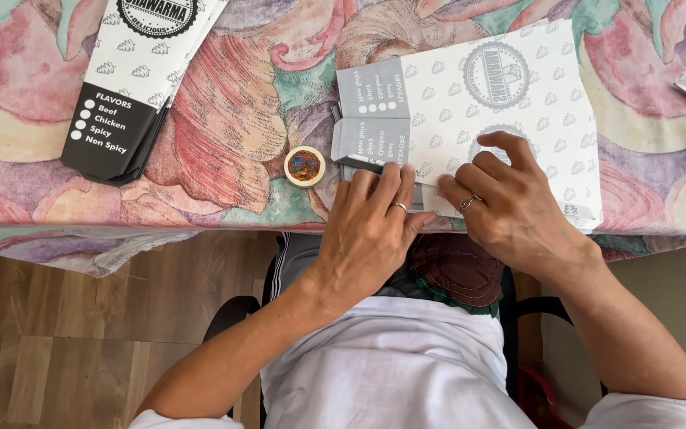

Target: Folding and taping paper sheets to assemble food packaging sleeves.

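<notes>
Now both hands press flat on a white printed paper sleeve with grey end panels (486, 103) at the near edge of the floral tablecloth (224, 135): left hand (367, 230) spread, pinning the fold, right hand (510, 202) with fingers curled, creasing it. Small round tin (304, 166) sits just beside; a stack of black-ended sleeves (132, 87) lies well apart.

Paper bag (502, 103): flat, white with small grey printed pattern and round grey emblems; grey panel at its left end, folded over. Lies face-down on the flowered tablecloth at the near table edge, slightly tilted, its near-left edge pressed under fingers.
</notes>
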